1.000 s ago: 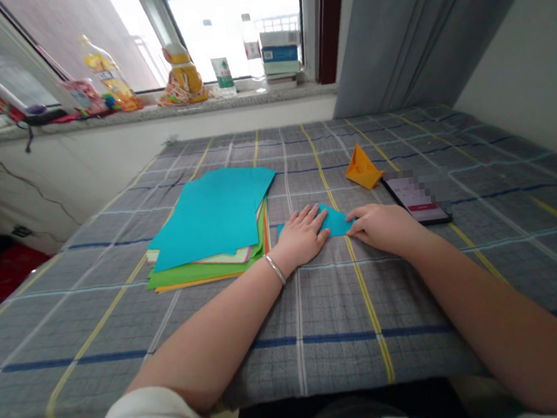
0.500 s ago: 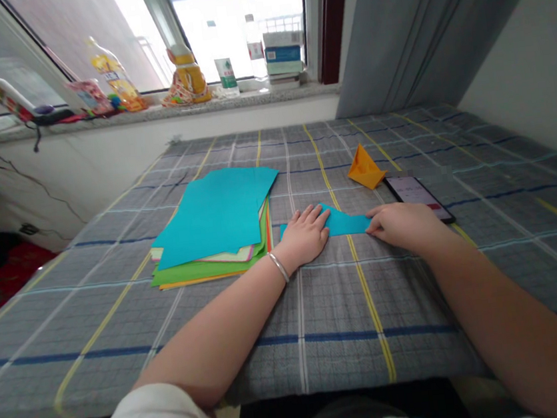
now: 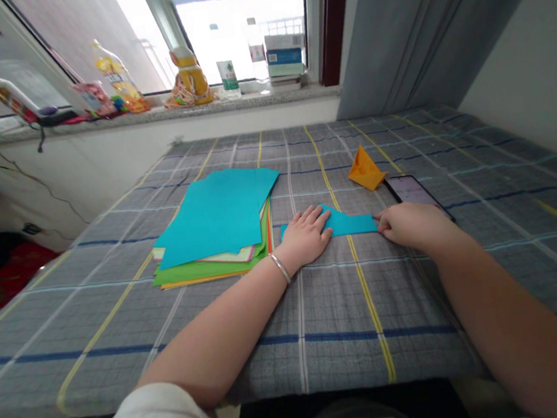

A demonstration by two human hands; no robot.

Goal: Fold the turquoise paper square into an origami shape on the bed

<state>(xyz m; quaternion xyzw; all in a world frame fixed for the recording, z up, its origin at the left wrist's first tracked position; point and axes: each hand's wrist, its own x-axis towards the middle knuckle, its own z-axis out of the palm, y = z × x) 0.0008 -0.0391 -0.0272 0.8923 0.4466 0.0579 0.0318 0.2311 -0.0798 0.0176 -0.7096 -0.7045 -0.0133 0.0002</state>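
Note:
A folded strip of blue paper (image 3: 353,224) lies flat on the checked cloth, with a raised peak along its far edge. My left hand (image 3: 307,234), a silver bangle at its wrist, rests palm down across the strip's left part with fingers stretched out. At the strip's right end, my right hand (image 3: 401,223) is closed, thumb and bent fingers pinched at the paper's tip. The palm hides some of its fingers. Beyond the right hand stands an orange folded-paper boat (image 3: 365,171). A phone (image 3: 410,190) lies beside the boat, partly covered by the right hand.
Left of my hands lies a stack of coloured paper, blue sheets (image 3: 216,213) over green ones (image 3: 200,271). The checked cloth (image 3: 251,326) covers the whole surface. Bottles and boxes (image 3: 285,57) line the windowsill at the back; a grey curtain (image 3: 399,34) hangs at right.
My right hand has slid slightly right along the blue strip, showing more of its end and covering more of the phone. The left hand has stayed in place.

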